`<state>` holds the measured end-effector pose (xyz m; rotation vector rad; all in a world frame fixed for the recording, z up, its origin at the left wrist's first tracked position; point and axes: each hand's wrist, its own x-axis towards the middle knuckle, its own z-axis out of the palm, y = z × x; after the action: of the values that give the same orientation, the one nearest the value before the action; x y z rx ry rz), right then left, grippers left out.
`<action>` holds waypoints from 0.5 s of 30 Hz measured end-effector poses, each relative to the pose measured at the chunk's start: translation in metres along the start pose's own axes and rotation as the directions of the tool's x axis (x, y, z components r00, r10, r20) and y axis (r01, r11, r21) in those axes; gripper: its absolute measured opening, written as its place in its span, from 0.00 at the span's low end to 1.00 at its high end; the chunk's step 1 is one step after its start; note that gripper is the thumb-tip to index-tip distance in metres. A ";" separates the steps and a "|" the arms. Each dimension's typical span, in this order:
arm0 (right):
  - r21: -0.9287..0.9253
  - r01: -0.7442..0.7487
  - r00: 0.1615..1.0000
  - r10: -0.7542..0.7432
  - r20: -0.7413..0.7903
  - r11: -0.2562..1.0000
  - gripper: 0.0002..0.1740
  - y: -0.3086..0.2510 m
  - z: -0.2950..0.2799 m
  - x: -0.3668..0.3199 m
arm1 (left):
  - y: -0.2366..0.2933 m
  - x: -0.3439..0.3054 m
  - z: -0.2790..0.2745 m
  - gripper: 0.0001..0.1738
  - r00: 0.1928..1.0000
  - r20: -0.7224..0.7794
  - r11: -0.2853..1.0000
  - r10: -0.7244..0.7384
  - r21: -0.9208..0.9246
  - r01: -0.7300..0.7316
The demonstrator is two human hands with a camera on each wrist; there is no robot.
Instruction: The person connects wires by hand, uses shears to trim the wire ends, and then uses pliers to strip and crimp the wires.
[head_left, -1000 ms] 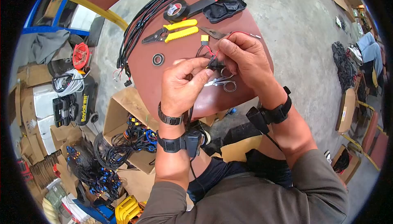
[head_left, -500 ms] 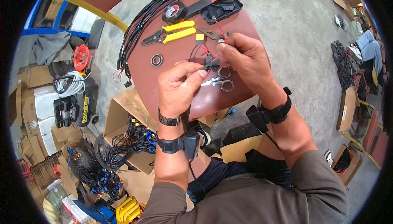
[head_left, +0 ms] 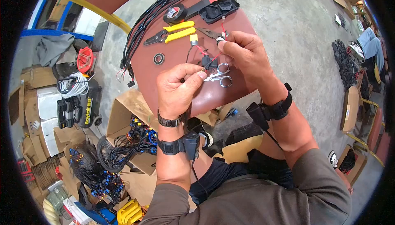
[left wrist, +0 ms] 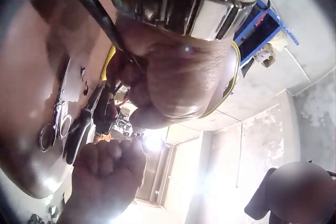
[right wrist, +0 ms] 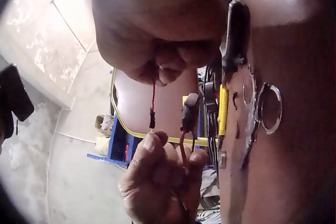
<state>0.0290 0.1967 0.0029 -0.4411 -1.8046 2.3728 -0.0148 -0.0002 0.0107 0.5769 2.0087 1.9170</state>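
My left hand [head_left: 179, 87] pinches the bare end of a thin lead between thumb and forefinger. A red wire [right wrist: 153, 98] with a black-covered section runs from there up to my right hand [head_left: 249, 56], which grips it between thumb and curled fingers. The wire's far end, with a small metal tip [head_left: 223, 18], sticks out beyond my right hand. Beside my left fingers hangs a small black block [right wrist: 189, 113] on red and black leads. A yellow connector [head_left: 194, 40] is joined to these leads. Folding scissors [head_left: 212, 77] lie just below the hands.
On the brown seat top lie yellow-handled wire strippers [head_left: 180, 31], pliers [head_left: 207, 32], black tape [head_left: 175, 13], a bearing [head_left: 159, 58] and an open black case [head_left: 219, 10]. A bundle of black cables [head_left: 142, 25] lines the left edge. A cardboard box [head_left: 129, 101] of wiring stands below.
The hands have drawn slightly apart, and the red wire now spans between them. Its far end swung from pointing right to pointing away. The yellow connector shifted left.
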 end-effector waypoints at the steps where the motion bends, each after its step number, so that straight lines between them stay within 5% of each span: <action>1: -0.023 -0.003 1.000 0.003 0.000 1.000 0.11 -0.001 0.000 -0.001 | 0.001 -0.001 -0.001 0.04 1.000 -0.003 1.000 -0.008 -0.002 0.008; 9: -0.260 0.232 0.959 -0.265 -0.098 0.937 0.08 -0.004 -0.029 0.006 | -0.015 0.000 -0.013 0.04 0.972 -0.226 0.997 -0.060 -0.055 0.049; 13: -0.738 0.402 0.873 -0.470 0.130 0.543 0.11 -0.001 -0.044 0.004 | -0.021 0.001 -0.015 0.04 0.954 -0.282 0.995 -0.099 -0.010 0.101; 15: -0.825 0.427 0.836 -0.509 0.203 0.372 0.15 -0.001 -0.040 -0.001 | -0.019 0.002 -0.012 0.04 0.951 -0.293 0.995 -0.097 -0.010 0.099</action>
<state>0.0420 0.2336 -0.0056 -0.0446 -2.5122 0.9255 -0.0237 -0.0106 -0.0073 0.1953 2.1713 2.0356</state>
